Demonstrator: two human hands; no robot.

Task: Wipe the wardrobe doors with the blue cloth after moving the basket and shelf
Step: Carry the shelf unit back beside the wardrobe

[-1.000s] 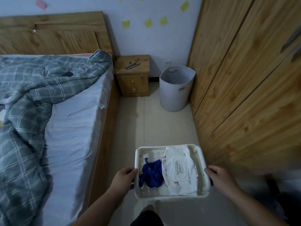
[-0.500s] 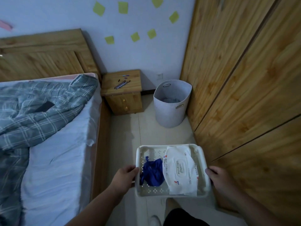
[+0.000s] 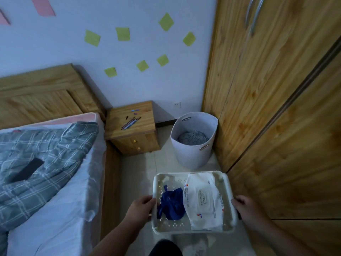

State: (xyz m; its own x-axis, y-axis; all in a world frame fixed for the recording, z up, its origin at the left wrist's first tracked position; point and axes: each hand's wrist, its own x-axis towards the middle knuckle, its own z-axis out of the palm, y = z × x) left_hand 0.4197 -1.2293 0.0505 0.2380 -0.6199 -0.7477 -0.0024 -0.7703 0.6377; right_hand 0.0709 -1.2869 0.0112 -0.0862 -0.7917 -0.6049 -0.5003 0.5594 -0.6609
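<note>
One white perforated plastic tray is held between two hands. The left hand curls its fingers narrowly over the tray's left rim, and the right hand grips the right rim likewise. Inside lie one crumpled blue cloth in the left half and one white pack of wet wipes just beside it. The cloth's long axis runs near to far, its thin tail pointing away from the person. One grey round felt basket stands beside the wooden wardrobe doors.
</note>
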